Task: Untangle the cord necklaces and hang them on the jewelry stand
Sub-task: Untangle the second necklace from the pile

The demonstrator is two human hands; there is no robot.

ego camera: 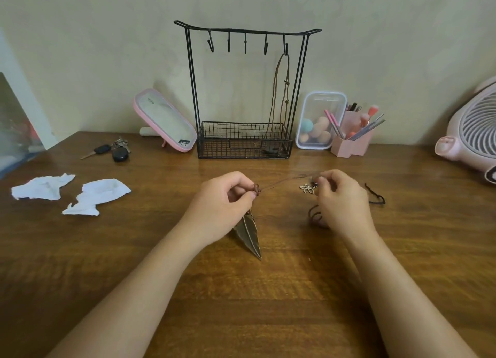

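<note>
The left hand (222, 199) pinches a small knot on the brown cord (281, 181) between thumb and fingertips (251, 195), with its other fingers curled in. The right hand (341, 196) pinches the same cord farther along, right beside a flower pendant (307, 188). The cord runs nearly taut between them, in front of the jewelry stand (247, 30) and well short of its basket. A leaf pendant (249, 234) hangs or rests below the left hand. More cord lies in loose coils (315, 215) under the right hand, and a dark cord tail (375, 196) trails away on the stand's right-hand side.

I judge the main risk to be pulling the hands apart while the strands are crossed, which would cinch the snarl into a hard knot. Tension could also drag the coils across the table (241, 304) and loop them over the flower. The leaf could swing and catch the line if the left hand lifts.

One necklace (287, 82) already hangs from the stand's rightmost hook, its lower end in the basket. The other four hooks (245, 43) are bare.

The right palm hides where the coils meet the taut cord. I cannot tell which cord carries the flower, how many necklaces are tangled here, or whether the dark tail belongs to them.
</note>
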